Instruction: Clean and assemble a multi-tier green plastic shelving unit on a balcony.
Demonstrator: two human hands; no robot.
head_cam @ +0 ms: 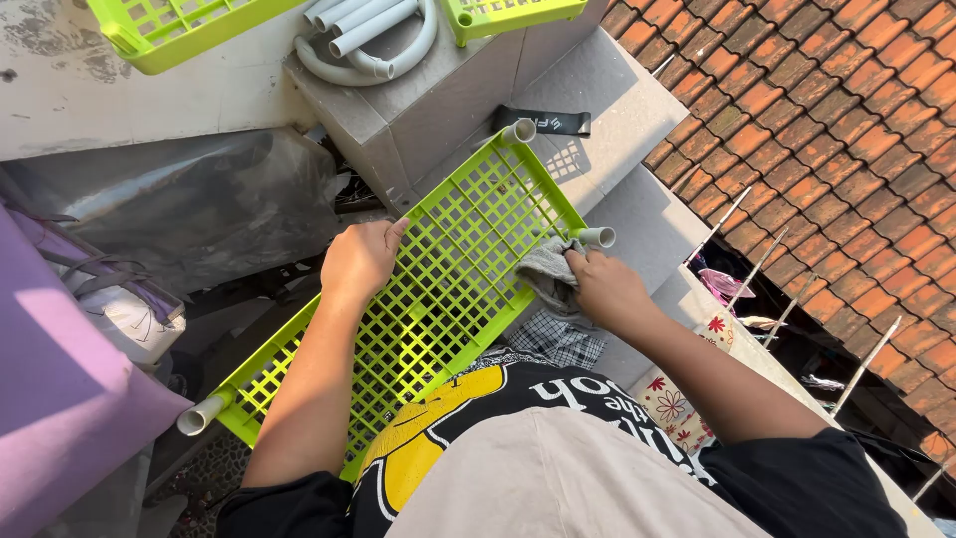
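A lime-green plastic lattice shelf [453, 269] with white tube sockets at its corners lies tilted in front of me. My left hand [360, 257] grips its left rim. My right hand [604, 286] presses a grey cloth [548, 274] against the shelf's right rim, just below a white corner tube [597, 237].
Two more green shelves [164, 30] [508, 14] and a bundle of white pipes [373, 40] rest on a grey concrete ledge [448, 95]. A black band [543, 122] lies on the ledge. A red tiled roof [836, 130] drops away at right; a purple sheet [60, 389] is at left.
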